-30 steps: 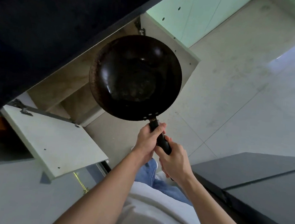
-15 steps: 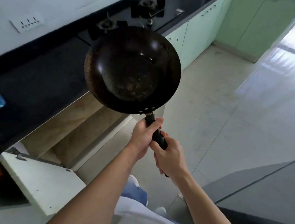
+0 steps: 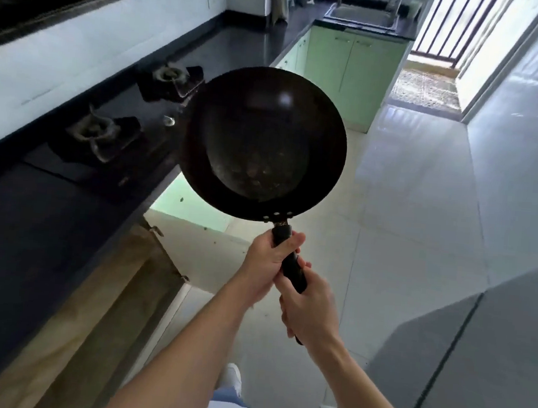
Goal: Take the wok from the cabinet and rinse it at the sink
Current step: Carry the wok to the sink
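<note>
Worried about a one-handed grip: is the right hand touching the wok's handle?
Touching. The head view shows the right hand curled round the lower end of the handle, below the left hand, which grips it nearer the wok.

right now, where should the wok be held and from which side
By its long black handle, from the near end, as now: left hand up by the rivets, right hand behind it. The wok is a wide, deep bowl with one straight handle pointing back at the person, so two stacked grips should steady it.
</note>
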`<state>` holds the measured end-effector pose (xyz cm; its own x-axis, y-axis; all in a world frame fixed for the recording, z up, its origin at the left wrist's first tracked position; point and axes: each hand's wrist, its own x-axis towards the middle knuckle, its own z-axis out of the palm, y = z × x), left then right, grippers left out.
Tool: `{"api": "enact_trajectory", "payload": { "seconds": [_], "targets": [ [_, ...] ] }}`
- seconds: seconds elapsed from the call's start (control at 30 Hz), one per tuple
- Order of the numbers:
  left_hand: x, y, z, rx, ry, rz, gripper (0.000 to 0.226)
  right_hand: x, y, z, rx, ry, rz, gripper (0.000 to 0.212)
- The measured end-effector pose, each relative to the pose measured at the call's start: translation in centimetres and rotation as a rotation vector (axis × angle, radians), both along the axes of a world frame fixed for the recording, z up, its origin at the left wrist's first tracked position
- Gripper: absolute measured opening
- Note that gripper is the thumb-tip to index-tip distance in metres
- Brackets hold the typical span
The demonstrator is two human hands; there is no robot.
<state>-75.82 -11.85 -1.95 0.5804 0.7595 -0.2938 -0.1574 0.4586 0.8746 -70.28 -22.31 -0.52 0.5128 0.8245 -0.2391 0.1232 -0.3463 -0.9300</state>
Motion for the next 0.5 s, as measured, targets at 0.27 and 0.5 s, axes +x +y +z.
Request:
{"api": "enact_trajectory", "payload": {
  "seconds": [0.27,0.5],
  "targets": [
    [4.2,8.1,-0.5,0.032,0.042,-0.252,0.028,1.2,6.8,-0.2,0.042,0.053,-0.247,0.016],
    [9.7,12.3,-1.1,0.009,0.062,-0.399,0.027,5.2,11.0,-1.0,0.041,0.029,-0.373,0.013]
  ]
}}
